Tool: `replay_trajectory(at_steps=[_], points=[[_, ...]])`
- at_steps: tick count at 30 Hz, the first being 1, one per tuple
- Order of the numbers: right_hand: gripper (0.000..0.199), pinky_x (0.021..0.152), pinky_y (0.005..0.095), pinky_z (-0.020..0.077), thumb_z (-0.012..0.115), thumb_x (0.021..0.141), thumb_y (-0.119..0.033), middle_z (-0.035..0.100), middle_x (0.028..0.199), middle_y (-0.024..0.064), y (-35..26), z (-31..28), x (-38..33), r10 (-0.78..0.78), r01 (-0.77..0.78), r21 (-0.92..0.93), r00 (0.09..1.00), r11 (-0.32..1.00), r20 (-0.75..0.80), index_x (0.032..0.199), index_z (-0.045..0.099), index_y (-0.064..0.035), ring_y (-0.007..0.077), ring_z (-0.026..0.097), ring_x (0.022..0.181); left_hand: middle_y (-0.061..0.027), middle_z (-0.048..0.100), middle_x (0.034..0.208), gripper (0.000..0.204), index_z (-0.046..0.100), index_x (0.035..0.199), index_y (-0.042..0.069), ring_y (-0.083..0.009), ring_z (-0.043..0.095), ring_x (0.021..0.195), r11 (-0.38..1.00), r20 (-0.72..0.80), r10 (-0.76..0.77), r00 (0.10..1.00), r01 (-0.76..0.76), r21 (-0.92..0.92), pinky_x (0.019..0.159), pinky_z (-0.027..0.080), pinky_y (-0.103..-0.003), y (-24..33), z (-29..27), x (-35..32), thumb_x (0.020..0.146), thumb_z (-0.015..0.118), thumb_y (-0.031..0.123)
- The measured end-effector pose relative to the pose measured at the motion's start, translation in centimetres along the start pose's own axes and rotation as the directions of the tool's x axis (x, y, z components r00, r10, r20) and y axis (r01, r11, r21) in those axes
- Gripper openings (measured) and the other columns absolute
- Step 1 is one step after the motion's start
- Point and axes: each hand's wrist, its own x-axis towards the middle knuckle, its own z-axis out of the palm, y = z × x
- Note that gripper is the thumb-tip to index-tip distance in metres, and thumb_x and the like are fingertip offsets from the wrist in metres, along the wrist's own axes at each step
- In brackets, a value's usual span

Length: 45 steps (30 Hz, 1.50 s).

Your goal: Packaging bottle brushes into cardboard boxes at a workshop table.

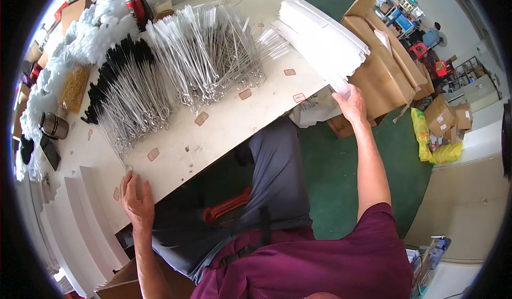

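My left hand [137,202] rests at the table's near left edge, fingers stretched and slightly apart. Its fingertips are close to the looped wire end of a brush; I cannot tell if they touch it. Spread across the table are thin wire-handled brushes, loops toward me: a bunch with black bristles [128,54] on the left and a larger bunch with pale tips [208,54] beside it. At the right, my right hand [352,106] is closed on the end of a white paper sleeve [338,81]. That sleeve lies against a pile of folded white paper [314,30].
Fluffy white material [101,27] lines the table's far left, near a red tin [136,6] and a metal cup [53,124]. Yellow rubber bands [73,88] lie there too. An open cardboard box [386,70] stands off the right end. Far right, a person [431,35] sits.
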Motion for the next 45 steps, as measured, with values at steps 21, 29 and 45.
replay_trajectory(at_steps=[21, 29, 45], points=[[0.048, 0.064, 0.0307, 0.0545, 0.080, 0.085, -0.036, 0.071, 0.090, 0.0069, -7.6, -4.7, -1.9, 0.127, -0.223, 0.645, 0.973, 0.731, 0.193, 0.109, 0.071, 0.0054, 0.0142, 0.066, 0.070, -0.0268, 0.067, 0.120, 0.024, 0.066, 0.105, -0.005, -0.0482, 0.063, 0.114, 0.998, -0.106, 0.001, 0.994, -0.008, -0.059, 0.101, 0.050, -0.052, 0.7, 0.4, -0.3, 0.083, 0.072, 0.001], [0.055, 0.075, 0.0296, 0.0560, 0.078, 0.089, -0.022, 0.069, 0.107, 0.0087, -15.1, -5.6, -5.6, -0.159, -0.043, 0.876, 0.978, 0.481, 0.135, 0.131, 0.058, 0.0080, 0.0132, 0.067, 0.085, -0.0262, 0.067, 0.121, 0.030, 0.066, 0.109, -0.003, -0.0481, 0.063, 0.113, 0.993, -0.103, -0.001, 0.995, -0.011, -0.116, 0.102, 0.050, -0.052, 1.3, -0.2, -0.2, 0.080, 0.074, 0.002], [0.068, 0.084, 0.0418, 0.0598, 0.085, 0.075, -0.026, 0.066, 0.115, 0.0179, -27.3, -4.8, -15.9, -0.941, 0.713, 0.639, 0.334, 0.290, 0.054, 0.130, 0.057, 0.0030, 0.0351, 0.070, 0.097, -0.0232, 0.061, 0.127, 0.074, 0.055, 0.135, -0.002, -0.0402, 0.059, 0.120, 0.890, 0.306, 0.455, 0.836, -0.424, -0.168, 0.111, 0.042, -0.052, 11.5, -4.7, 4.5, 0.071, 0.083, 0.020]])
